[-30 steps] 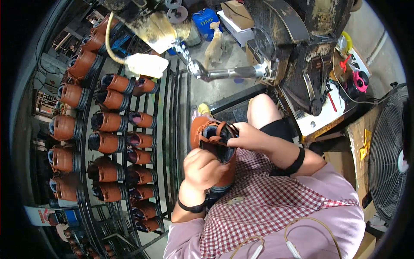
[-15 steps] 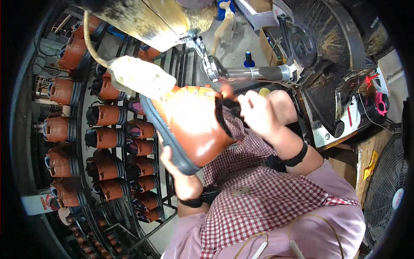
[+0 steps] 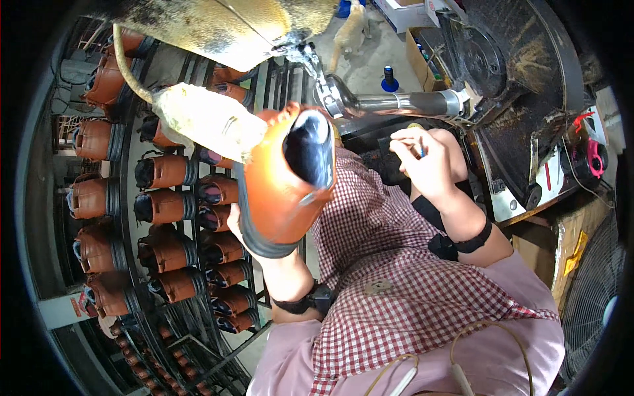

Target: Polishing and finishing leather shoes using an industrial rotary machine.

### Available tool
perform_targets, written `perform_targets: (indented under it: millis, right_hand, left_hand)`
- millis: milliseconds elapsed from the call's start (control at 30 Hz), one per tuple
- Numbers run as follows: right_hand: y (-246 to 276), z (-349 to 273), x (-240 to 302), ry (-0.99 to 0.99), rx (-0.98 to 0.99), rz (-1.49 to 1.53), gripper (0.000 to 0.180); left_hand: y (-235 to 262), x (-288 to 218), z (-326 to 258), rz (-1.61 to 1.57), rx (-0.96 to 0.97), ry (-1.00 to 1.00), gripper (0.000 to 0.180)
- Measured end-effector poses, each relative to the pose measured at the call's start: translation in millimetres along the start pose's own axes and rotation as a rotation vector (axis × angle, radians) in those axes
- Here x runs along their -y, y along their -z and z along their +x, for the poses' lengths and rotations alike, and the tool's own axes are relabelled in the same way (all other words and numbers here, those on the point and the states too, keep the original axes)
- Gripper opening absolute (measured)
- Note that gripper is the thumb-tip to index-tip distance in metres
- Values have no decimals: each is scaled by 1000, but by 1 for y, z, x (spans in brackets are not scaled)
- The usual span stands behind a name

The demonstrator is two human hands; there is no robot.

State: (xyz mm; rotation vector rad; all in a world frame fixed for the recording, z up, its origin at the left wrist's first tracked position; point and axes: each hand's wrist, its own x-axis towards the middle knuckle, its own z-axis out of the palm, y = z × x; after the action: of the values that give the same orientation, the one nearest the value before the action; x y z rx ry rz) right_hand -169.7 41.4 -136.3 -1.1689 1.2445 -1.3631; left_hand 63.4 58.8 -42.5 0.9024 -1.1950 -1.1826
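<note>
My left hand [image 3: 281,269] grips a brown leather shoe [image 3: 274,191] with a thick dark sole, its fingers mostly hidden behind the sole. The shoe is held up in front of my checked apron, its dark opening facing right and up toward me. A pale, lumpy wrapped piece [image 3: 205,122] on a tan cord hangs over the shoe's upper left part, and the leather there is brightly lit. Apart from the shoe, to its right, my right hand [image 3: 424,162] is raised with curled fingers. Something small and bluish shows between them, too small to name.
Racks on the left hold several rows of similar brown shoes [image 3: 165,170]. A metal machine arm [image 3: 403,103] reaches in from the dark machine [image 3: 508,86] at the right. A blue thread spool [image 3: 389,80] and a cat [image 3: 350,36] are beyond it. A fan [image 3: 594,297] stands far right.
The shoe has turned so that its opening now shows, and has shifted slightly left. My right hand has moved right, farther from the shoe.
</note>
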Motion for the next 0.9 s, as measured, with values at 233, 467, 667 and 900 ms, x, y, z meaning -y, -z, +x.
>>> perform_targets:
  millis: [233, 467, 667, 900]
  right_hand:
    - [-3, 54, 60, 49, 26, 273, 21]
    - [-5, 35, 89, 22, 351, 387, 27]
    - [-11, 13, 75, 113, 174, 223, 13]
    - [-4, 10, 74, 96, 203, 194, 16]
  left_hand:
    - [-32, 4, 9, 4, -576, -236, 74]
    - [-52, -15, 50, 59, -304, -82, 47]
    - [-59, -18, 58, 177, -74, -172, 49]
    - [-55, -14, 59, -121, 1, 3, 51]
